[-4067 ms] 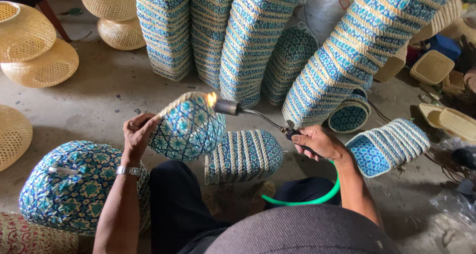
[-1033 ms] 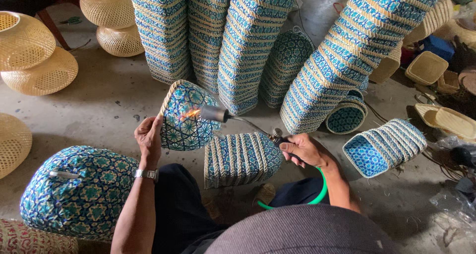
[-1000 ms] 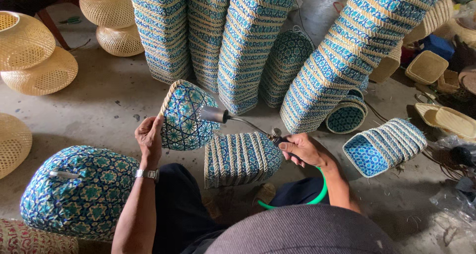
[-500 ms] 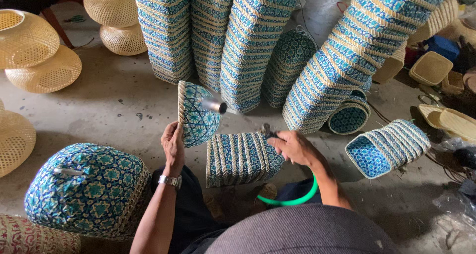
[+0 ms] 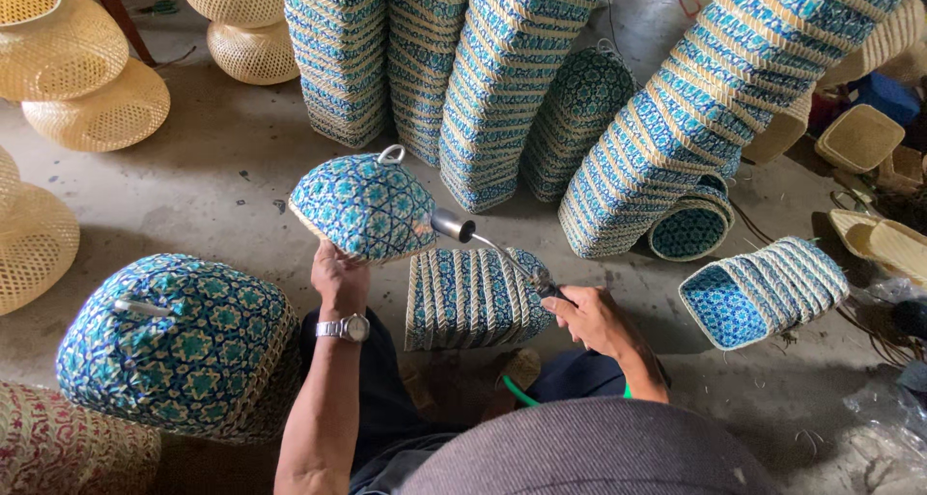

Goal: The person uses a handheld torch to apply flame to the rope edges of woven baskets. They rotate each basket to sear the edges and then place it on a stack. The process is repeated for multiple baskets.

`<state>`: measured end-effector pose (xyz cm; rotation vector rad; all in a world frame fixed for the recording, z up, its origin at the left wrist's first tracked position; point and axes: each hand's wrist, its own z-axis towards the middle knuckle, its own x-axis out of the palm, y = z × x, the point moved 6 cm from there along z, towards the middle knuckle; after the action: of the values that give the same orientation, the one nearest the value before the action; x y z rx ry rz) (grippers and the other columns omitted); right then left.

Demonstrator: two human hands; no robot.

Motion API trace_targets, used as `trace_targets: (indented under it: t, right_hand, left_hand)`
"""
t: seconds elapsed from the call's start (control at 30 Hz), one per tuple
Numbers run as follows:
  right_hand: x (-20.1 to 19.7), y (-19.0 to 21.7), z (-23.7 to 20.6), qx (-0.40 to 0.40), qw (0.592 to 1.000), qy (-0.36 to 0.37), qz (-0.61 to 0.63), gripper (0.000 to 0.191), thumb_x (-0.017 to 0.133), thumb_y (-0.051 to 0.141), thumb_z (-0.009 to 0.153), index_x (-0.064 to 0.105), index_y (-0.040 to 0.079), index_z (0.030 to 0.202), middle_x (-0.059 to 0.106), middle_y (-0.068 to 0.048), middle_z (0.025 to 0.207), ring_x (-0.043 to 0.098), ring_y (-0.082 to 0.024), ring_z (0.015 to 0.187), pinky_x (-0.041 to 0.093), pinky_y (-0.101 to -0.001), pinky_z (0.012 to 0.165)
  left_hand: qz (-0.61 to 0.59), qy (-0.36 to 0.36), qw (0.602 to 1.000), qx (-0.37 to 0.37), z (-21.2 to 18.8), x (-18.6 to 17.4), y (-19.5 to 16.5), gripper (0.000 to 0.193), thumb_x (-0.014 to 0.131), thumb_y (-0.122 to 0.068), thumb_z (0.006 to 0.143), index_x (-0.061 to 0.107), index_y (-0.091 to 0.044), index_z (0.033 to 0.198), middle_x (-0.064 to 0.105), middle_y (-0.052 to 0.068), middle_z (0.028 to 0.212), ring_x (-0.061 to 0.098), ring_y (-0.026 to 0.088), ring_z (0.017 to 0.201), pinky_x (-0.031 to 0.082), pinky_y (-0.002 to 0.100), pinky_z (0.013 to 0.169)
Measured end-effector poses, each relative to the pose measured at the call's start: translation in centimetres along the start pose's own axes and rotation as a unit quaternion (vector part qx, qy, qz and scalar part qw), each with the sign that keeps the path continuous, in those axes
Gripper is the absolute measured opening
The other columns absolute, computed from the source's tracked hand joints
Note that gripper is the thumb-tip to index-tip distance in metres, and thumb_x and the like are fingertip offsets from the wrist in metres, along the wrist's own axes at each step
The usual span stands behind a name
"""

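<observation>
Basket [image 5: 365, 207], blue-and-white woven dome with small loop on top, held up over concrete floor [image 5: 193, 181], in front of knees. Left hand [image 5: 338, 278] gripping lower rim from below, fingers curled shut around edge, watch [image 5: 345, 329] on wrist. Right hand [image 5: 594, 321] closed round handle of torch [image 5: 483, 247], metal nozzle just beside basket's right side; no flame visible. Green hose [image 5: 519, 393] trailing under right arm. Short stack of nested baskets [image 5: 473, 297] on floor between hands. Bigger patterned dome [image 5: 179, 345] at left, touching left knee area. Tall leaning stacks [image 5: 502, 80] behind, plain tan baskets [image 5: 82, 65] at far left floor edge. Likely light, springy but stiff at rim, weave crushable if squeezed mid-wall. Best hold: rim or top loop. Probably scorchable near nozzle.
</observation>
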<state>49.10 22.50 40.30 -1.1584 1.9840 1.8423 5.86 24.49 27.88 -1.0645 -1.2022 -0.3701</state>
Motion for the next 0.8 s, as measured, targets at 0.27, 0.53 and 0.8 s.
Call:
trace_targets:
  t: [0.27,0.53,0.8]
  right_hand:
    - [0.3,-1.4,1.8,-0.034,0.995,-0.007,0.089,0.041,0.064,0.039,0.095,0.064,0.004,0.072,0.059,0.000,0.057,0.054,-0.008,0.044,0.040,-0.0264,0.035]
    - [-0.2,-3.4,0.9,0.008,0.997,0.059,0.042,0.043,0.065,0.039,0.095,0.066,0.003,0.070,0.057,-0.004,0.051,0.051,-0.010,0.039,0.041,-0.0265,0.034]
    - [-4.2,-3.7,2.1,-0.055,0.984,0.029,0.170,0.044,0.065,0.040,0.095,0.066,0.002,0.072,0.057,-0.001,0.055,0.052,-0.008,0.042,0.040,-0.0249,0.033]
  left_hand:
    - [0.000,0.041,0.999,0.026,-0.5,-0.3,-0.1,0.036,0.044,-0.021,0.110,0.054,0.005,0.133,0.067,0.016,0.124,0.067,0.029,0.111,0.053,0.051,0.102]
    - [-0.033,0.052,0.998,0.033,1.6,-2.8,-1.3,0.026,0.051,-0.014,0.114,0.059,0.004,0.131,0.070,0.012,0.114,0.068,0.021,0.094,0.058,0.039,0.086]
    - [0.094,0.036,0.995,0.008,1.5,-0.6,-5.2,0.027,0.055,-0.013,0.109,0.064,0.005,0.126,0.073,0.010,0.111,0.070,0.016,0.094,0.059,0.031,0.086]
